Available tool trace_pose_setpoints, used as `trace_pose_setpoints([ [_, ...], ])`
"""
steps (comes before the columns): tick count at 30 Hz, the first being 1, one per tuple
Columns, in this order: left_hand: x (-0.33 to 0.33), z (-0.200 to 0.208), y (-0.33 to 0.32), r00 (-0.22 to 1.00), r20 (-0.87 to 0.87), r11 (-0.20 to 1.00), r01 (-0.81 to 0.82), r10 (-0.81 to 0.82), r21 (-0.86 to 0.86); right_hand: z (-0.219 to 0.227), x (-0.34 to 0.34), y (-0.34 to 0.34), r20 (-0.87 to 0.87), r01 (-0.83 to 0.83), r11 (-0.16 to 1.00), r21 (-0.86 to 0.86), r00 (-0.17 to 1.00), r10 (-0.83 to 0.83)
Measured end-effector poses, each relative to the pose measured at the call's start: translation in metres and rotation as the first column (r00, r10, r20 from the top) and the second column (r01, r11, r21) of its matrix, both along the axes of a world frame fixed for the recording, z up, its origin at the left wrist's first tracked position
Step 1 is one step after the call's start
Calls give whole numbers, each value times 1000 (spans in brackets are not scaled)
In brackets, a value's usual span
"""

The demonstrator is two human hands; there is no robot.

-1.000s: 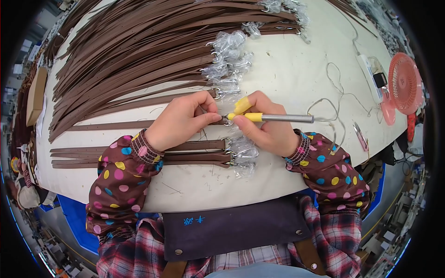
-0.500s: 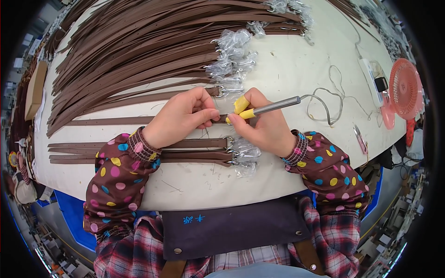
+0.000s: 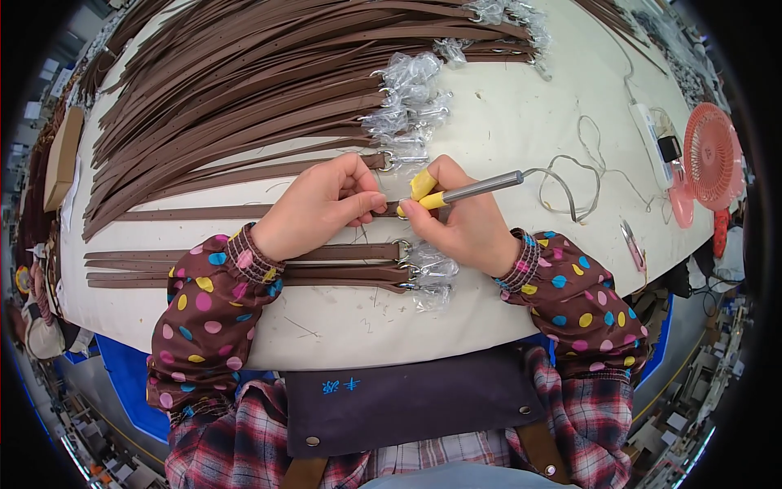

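A brown belt-like strap [image 3: 195, 213] lies across the table, its ring end between my two hands. My left hand [image 3: 326, 196] is closed, thumb and forefinger pinched at the strap near that end; the exact contact is partly hidden by the fingers. In my right hand [image 3: 466, 224] is a corded pen-shaped soldering iron [image 3: 485, 186] with a metal barrel and yellow-wrapped grip. Its front end points down at the strap's ring, and its tip is hidden behind the fingers. Nearer to me lie several more straps [image 3: 350, 252], their metal rings and clasps partly in clear plastic [image 3: 432, 265].
A large pile of brown straps [image 3: 244, 90] with plastic-wrapped ends covers the far left. To the right are the iron's grey cord [image 3: 547, 196], a white power strip [image 3: 652, 143], a pink fan [image 3: 711, 159] and small thread snips [image 3: 632, 244]. A cardboard box [image 3: 63, 159] stands at the left edge.
The soldering iron's back end has shifted slightly left, and its cord with it. Both hands stay almost in place; the straps have not moved.
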State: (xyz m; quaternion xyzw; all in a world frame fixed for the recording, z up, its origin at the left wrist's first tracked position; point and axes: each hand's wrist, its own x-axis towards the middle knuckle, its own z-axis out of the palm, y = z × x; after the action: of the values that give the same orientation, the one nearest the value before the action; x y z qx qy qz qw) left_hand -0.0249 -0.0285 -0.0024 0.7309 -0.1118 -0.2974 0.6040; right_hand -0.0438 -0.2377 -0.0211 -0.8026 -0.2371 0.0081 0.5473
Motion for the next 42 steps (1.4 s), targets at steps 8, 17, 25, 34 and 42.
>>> trace_pose_setpoints([
  [8, 0, 1, 0, 1000, 8, 1000, 5, -5, 8, 0, 0, 0, -3, 4, 1000, -3, 1000, -4],
  [17, 1, 10, -7, 973, 205, 973, 61, -108, 223, 2, -1, -1, -10, 55, 986, 155, 998, -54],
  [25, 6, 10, -17, 940, 279, 930, 87, -195, 357, 2, 0, -5, 11, 50, 973, 226, 998, -54],
  [34, 0, 3, -14, 866, 486, 941, -53, -123, 333, -2, 1, -1, 14, 17, 988, 154, 1000, -19],
  [42, 3, -9, -7, 984, 173, 993, -59, 41, 101, 0, 2, 1, 22, 35, 996, 80, 999, -36],
])
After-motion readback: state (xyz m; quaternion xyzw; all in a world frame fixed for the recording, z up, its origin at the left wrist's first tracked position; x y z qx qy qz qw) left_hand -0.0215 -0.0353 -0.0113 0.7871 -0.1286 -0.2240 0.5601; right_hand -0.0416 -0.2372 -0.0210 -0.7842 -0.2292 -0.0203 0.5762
